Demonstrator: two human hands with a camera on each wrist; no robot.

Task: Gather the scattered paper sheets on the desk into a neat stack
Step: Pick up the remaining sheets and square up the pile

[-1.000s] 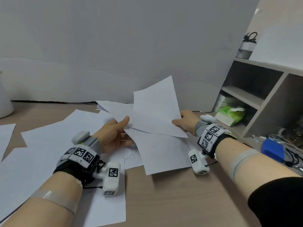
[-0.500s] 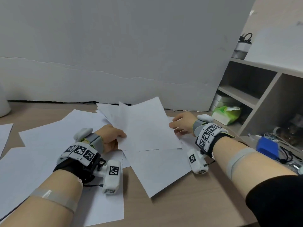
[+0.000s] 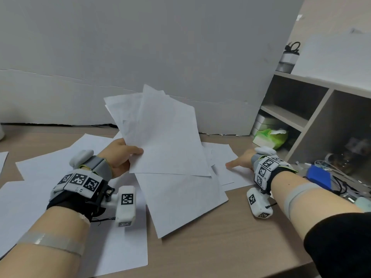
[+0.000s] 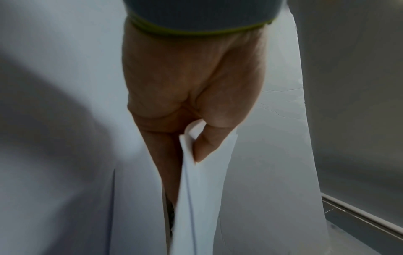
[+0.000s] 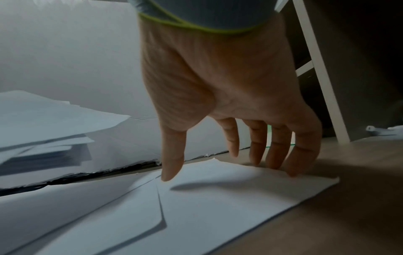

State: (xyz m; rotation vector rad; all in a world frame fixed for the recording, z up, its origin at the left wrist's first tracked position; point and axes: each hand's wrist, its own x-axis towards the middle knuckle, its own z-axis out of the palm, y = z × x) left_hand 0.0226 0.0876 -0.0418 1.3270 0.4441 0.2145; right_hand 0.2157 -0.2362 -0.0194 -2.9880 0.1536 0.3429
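Observation:
My left hand (image 3: 122,155) pinches a bunch of white sheets (image 3: 160,135) by their left edge, thumb on top, and holds them tilted up above the desk; the left wrist view shows the thumb (image 4: 207,141) pressed on the sheets (image 4: 196,198). My right hand (image 3: 240,162) is spread with straight fingers, its fingertips (image 5: 172,174) touching a sheet lying flat (image 5: 229,195) at the right (image 3: 226,167). More loose sheets lie on the desk: one under the held bunch (image 3: 180,201) and several at the left (image 3: 44,177).
A wooden shelf unit (image 3: 313,117) stands at the right with a green pack (image 3: 271,135) in its lower bay. A blue object (image 3: 319,177) and cables lie beside it. A grey-white board (image 3: 160,47) backs the desk (image 3: 220,247).
The right hand has let go of the bunch and gone right, down onto a flat sheet. The left hand alone has raised the bunch and tilted it upright.

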